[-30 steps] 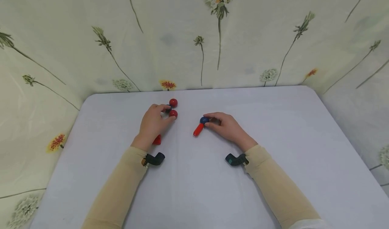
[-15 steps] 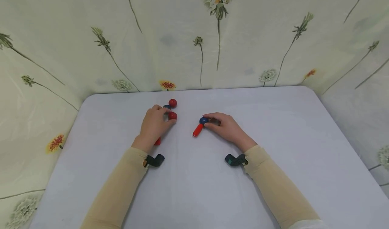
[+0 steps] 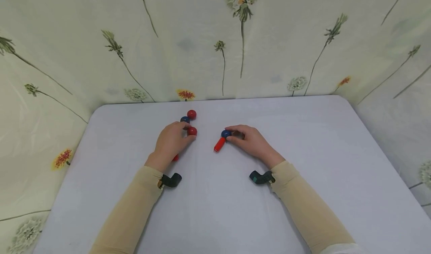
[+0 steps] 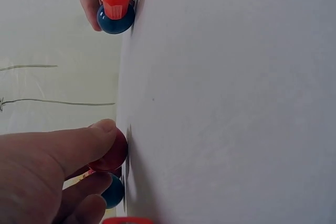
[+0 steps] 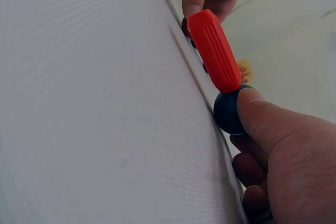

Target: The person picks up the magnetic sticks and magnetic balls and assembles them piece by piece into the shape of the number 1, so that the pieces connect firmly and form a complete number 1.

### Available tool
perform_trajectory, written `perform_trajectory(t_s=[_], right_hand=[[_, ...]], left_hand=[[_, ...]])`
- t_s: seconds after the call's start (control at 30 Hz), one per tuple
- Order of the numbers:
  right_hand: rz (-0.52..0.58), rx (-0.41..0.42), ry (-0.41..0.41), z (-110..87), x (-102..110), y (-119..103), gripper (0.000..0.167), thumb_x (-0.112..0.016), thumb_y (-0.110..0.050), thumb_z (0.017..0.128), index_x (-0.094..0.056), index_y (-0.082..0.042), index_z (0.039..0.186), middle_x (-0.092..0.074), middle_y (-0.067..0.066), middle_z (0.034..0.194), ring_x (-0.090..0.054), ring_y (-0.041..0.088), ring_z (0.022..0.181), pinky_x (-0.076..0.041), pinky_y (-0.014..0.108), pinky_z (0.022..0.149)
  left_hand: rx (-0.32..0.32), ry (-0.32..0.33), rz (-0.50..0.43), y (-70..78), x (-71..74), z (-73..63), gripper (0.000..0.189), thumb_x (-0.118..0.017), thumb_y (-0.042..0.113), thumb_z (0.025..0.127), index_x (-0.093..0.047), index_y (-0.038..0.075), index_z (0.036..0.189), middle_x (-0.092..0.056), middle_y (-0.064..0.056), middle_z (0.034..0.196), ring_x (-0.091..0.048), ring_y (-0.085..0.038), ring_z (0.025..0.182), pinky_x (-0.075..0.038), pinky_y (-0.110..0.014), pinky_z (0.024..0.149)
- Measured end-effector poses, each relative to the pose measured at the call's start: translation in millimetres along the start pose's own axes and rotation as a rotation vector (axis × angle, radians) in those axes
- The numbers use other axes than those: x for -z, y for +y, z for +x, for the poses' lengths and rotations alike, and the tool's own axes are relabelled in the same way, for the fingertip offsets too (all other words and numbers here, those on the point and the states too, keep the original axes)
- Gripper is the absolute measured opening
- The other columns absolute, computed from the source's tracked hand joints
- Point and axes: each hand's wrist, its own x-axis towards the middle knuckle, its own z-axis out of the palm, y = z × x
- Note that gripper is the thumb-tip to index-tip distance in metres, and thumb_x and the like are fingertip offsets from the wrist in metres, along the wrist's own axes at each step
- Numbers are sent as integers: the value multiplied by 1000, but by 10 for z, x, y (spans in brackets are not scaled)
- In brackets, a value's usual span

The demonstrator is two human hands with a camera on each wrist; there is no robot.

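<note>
A flowered cloth (image 3: 303,40) is seen behind the far edge of the white tabletop (image 3: 208,209). The white tabletop is reached over by two tan sleeves (image 3: 131,209). The left hand (image 3: 170,141) is held left of the middle, nearer the far left corner than the far right one. The right hand (image 3: 250,138) is held a bit right of the middle, near the far edge too. A pinch is made with each hand, by thumb and finger.

The red rod (image 3: 219,144) is seen about midway between the left and right edges. One end is set against the gripped blue ball (image 3: 226,134); if they are stuck together cannot be told. The free end is pointed away from the far edge and a bit to the left.

The gripped blue ball is pinched in the right hand. It is best squeezed just by its sides, so that the red rod is not bumped or turned. The gripped red ball (image 3: 192,131) is pinched in the left hand, left of the red rod. It is best held by the fingertips, so that its front is left bare. Slow moves seem wise, as the loose blue ball (image 3: 185,119) is set just by those fingers and could be knocked. The loose red ball (image 3: 191,114) is seen closest to the far edge. A red piece (image 3: 176,158) is mostly hidden by the left wrist, so its shape cannot be told.
</note>
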Motion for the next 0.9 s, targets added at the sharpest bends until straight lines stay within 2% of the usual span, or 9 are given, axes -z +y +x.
perform_trajectory(t_s=[0.13, 0.33, 0.57, 0.77, 0.9], right_hand=[[3, 11, -3, -1, -1, 9, 43, -65, -50, 92, -65, -31, 130, -65, -11, 116, -56, 11, 97, -47, 36, 83], [1, 8, -2, -10, 5, 8, 44, -65, -51, 91, -65, -31, 130, -65, -11, 116, -56, 12, 95, -47, 36, 81], [-13, 4, 3, -7, -6, 22, 43, -65, -51, 92, -64, -32, 130, -65, -11, 115, -55, 12, 92, -47, 35, 78], [-13, 13, 6, -3, -6, 22, 44, -65, -52, 91, -64, -32, 130, -65, -12, 115, -55, 12, 92, -47, 35, 77], [-16, 13, 3, -5, 0, 11, 43, -65, -50, 92, -65, -31, 130, -65, -12, 114, -55, 11, 93, -48, 35, 78]], left_hand=[[13, -13, -2, 13, 3, -18, 45, -77, 36, 87, -66, 15, 125, -66, -4, 111, -57, -21, 96, -50, -38, 83], [-10, 3, -35, 18, -7, -49, 41, -76, 37, 87, -66, 17, 122, -64, -1, 101, -56, -20, 88, -50, -35, 75], [-37, 9, -143, 58, -2, -148, 41, -76, 37, 88, -65, 18, 123, -63, 2, 107, -59, -17, 97, -52, -36, 79], [-113, -14, -210, 88, -11, -261, 41, -78, 33, 87, -64, 19, 123, -63, 6, 111, -60, -13, 100, -52, -34, 84], [-162, -20, -240, 104, -11, -347, 41, -79, 30, 86, -64, 17, 122, -63, 5, 112, -62, -11, 99, -52, -31, 80]])
